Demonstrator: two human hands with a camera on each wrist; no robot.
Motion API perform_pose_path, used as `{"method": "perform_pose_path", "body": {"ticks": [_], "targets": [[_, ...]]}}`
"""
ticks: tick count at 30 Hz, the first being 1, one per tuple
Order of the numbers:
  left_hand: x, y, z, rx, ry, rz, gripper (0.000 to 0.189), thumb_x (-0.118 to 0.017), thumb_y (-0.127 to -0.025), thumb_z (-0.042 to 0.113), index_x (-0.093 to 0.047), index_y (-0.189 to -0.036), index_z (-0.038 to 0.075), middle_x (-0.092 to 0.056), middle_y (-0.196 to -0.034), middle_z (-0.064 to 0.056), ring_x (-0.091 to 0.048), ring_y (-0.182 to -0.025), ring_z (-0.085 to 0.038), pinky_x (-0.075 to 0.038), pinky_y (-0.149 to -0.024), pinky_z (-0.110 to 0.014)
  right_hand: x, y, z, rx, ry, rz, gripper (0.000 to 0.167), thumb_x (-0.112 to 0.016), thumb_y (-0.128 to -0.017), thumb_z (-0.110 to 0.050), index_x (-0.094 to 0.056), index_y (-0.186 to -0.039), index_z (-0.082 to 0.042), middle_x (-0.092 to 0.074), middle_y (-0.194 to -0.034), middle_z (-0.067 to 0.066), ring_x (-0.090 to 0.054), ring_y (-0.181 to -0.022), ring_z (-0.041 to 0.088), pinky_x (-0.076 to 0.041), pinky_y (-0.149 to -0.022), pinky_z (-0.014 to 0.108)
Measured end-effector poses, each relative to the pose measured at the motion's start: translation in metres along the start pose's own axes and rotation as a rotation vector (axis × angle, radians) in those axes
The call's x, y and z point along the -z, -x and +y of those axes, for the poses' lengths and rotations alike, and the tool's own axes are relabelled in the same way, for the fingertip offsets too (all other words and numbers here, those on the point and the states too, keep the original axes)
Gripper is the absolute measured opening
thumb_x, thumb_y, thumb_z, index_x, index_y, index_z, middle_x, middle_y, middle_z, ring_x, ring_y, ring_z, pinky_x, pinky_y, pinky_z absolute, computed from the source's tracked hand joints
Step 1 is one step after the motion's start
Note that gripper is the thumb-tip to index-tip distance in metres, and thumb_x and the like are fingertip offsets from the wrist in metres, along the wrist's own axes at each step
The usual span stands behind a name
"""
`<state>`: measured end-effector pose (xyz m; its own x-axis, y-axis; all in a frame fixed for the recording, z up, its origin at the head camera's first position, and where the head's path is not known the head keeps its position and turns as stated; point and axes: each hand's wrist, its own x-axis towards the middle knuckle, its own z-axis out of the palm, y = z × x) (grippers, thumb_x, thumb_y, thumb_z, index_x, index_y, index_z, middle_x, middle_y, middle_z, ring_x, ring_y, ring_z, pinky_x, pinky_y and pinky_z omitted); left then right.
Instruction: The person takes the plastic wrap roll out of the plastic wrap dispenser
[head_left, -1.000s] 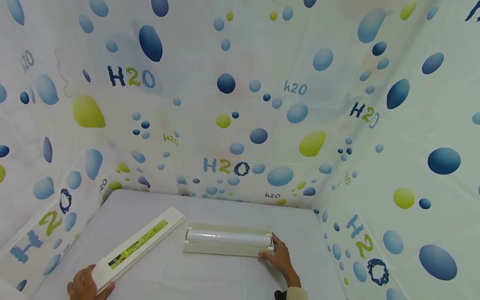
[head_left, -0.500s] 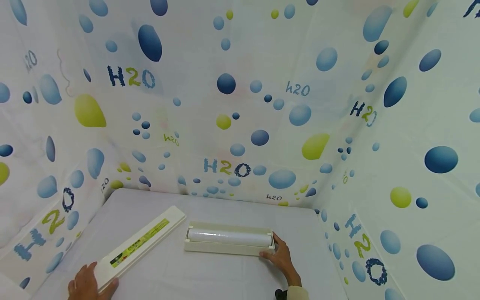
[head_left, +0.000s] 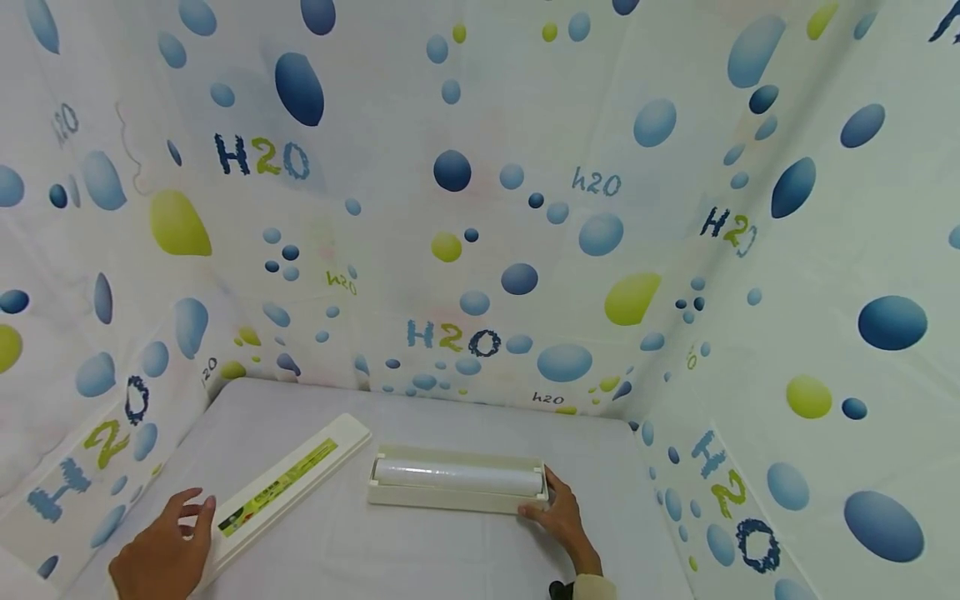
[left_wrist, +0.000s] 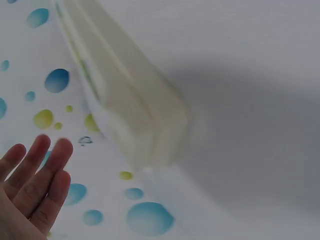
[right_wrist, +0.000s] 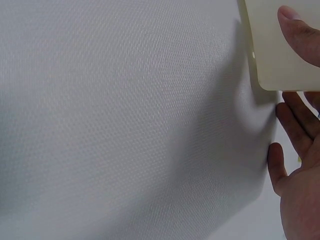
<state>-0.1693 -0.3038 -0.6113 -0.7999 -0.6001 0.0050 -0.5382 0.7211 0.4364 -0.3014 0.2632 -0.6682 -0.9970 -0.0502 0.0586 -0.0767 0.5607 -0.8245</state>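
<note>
My right hand [head_left: 561, 518] grips the right end of a cream cling film dispenser [head_left: 435, 497], with the thumb on its front side and the fingers at its end. Inside the dispenser lies a shiny roll of cling film [head_left: 457, 477], the top uncovered. To the left, a long cream lid [head_left: 341, 433] with a green and yellow label lies slanted on the table. My left hand [head_left: 163, 550] is over the lid's near end, fingers bent loosely and holding nothing. In the left wrist view, the fingers [left_wrist: 37, 180] stand apart from the lid [left_wrist: 135, 105].
A white cloth covers the table [head_left: 420, 550]. Hanging sheets [head_left: 390, 200] printed with blue and green drops and H2O lettering surround it at the back and both sides.
My left hand has let go of the lid's near end and risen off it, fingers loosened. The lid, the dispenser and the right hand stay about where they were.
</note>
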Motion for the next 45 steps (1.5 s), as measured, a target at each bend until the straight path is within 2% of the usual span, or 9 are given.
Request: {"method": "perform_pose_path", "body": {"ticks": [4, 8, 11, 14, 20, 22, 27, 35, 45], "targets": [[0.003, -0.009, 0.015, -0.191, 0.089, 0.129, 0.04, -0.069, -0.106, 0.029, -0.065, -0.13, -0.003, -0.08, -0.106, -0.027, -0.073, -0.072, -0.037, -0.049, -0.059, -0.042, -0.001, 0.003, 0.0, 0.018, 0.017, 0.012, 0.1, -0.1, -0.074, -0.016, -0.05, -0.157, 0.008, -0.059, -0.154, 0.032, -0.05, -0.147, 0.059, -0.031, -0.123, 0.079], [-0.002, -0.017, 0.03, -0.377, 0.169, 0.2, 0.037, -0.081, -0.097, 0.023, -0.071, -0.123, -0.001, -0.08, -0.099, -0.021, -0.074, -0.074, -0.031, -0.048, -0.056, -0.03, 0.0, 0.005, 0.001, 0.0, 0.005, 0.003, 0.1, -0.1, -0.075, -0.016, -0.049, -0.158, 0.007, -0.059, -0.156, 0.031, -0.048, -0.15, 0.058, -0.028, -0.124, 0.079], [-0.01, -0.021, 0.043, -0.467, 0.233, 0.221, 0.039, -0.085, -0.093, 0.019, -0.072, -0.124, 0.0, -0.08, -0.102, -0.018, -0.074, -0.084, -0.034, -0.051, -0.064, -0.035, 0.001, 0.007, 0.0, -0.007, 0.007, 0.008, 0.099, -0.099, -0.076, -0.015, -0.049, -0.158, 0.007, -0.059, -0.156, 0.031, -0.047, -0.151, 0.058, -0.028, -0.125, 0.078], [-0.017, -0.023, 0.058, -0.532, 0.284, 0.206, 0.042, -0.086, -0.092, 0.018, -0.072, -0.128, 0.001, -0.079, -0.107, -0.018, -0.074, -0.095, -0.037, -0.055, -0.072, -0.044, 0.002, 0.01, -0.002, -0.013, 0.016, 0.017, 0.098, -0.099, -0.076, -0.014, -0.049, -0.158, 0.008, -0.059, -0.155, 0.032, -0.047, -0.15, 0.058, -0.028, -0.125, 0.078], [-0.035, -0.028, 0.078, -0.683, 0.367, 0.186, 0.043, -0.089, -0.089, 0.013, -0.073, -0.127, 0.002, -0.08, -0.108, -0.014, -0.074, -0.097, -0.035, -0.056, -0.077, -0.049, -0.003, 0.016, -0.003, -0.014, 0.015, 0.017, 0.097, -0.099, -0.076, -0.015, -0.05, -0.157, 0.008, -0.06, -0.154, 0.032, -0.048, -0.149, 0.059, -0.029, -0.124, 0.079], [-0.041, -0.026, 0.082, -0.716, 0.378, 0.174, 0.042, -0.09, -0.088, 0.012, -0.073, -0.126, 0.001, -0.081, -0.106, -0.013, -0.074, -0.097, -0.035, -0.057, -0.08, -0.053, -0.006, 0.018, -0.001, -0.021, 0.019, 0.015, 0.099, -0.1, -0.076, -0.017, -0.05, -0.157, 0.007, -0.06, -0.154, 0.031, -0.048, -0.149, 0.058, -0.029, -0.124, 0.079], [-0.053, -0.018, 0.09, -0.751, 0.373, 0.105, 0.04, -0.091, -0.088, 0.011, -0.075, -0.123, 0.002, -0.081, -0.106, -0.011, -0.076, -0.098, -0.033, -0.058, -0.086, -0.06, -0.014, 0.024, 0.003, -0.021, 0.023, 0.005, 0.101, -0.101, -0.076, -0.024, -0.05, -0.158, 0.006, -0.06, -0.155, 0.03, -0.048, -0.149, 0.058, -0.031, -0.123, 0.078], [-0.067, -0.023, 0.103, -0.803, 0.341, -0.08, 0.044, -0.087, -0.092, 0.012, -0.071, -0.131, 0.002, -0.08, -0.115, -0.014, -0.074, -0.11, -0.035, -0.058, -0.097, -0.062, -0.016, 0.026, 0.002, 0.009, 0.034, 0.019, 0.101, -0.101, -0.076, -0.025, -0.05, -0.157, 0.008, -0.06, -0.155, 0.031, -0.05, -0.148, 0.058, -0.032, -0.123, 0.077], [-0.072, -0.024, 0.112, -0.914, 0.258, -0.108, 0.048, -0.09, -0.089, 0.013, -0.072, -0.134, 0.004, -0.079, -0.126, -0.008, -0.072, -0.121, -0.033, -0.056, -0.106, -0.057, -0.021, 0.029, 0.006, -0.018, 0.023, 0.038, 0.1, -0.099, -0.077, -0.025, -0.05, -0.158, 0.005, -0.059, -0.157, 0.028, -0.048, -0.151, 0.056, -0.029, -0.125, 0.077]]}}
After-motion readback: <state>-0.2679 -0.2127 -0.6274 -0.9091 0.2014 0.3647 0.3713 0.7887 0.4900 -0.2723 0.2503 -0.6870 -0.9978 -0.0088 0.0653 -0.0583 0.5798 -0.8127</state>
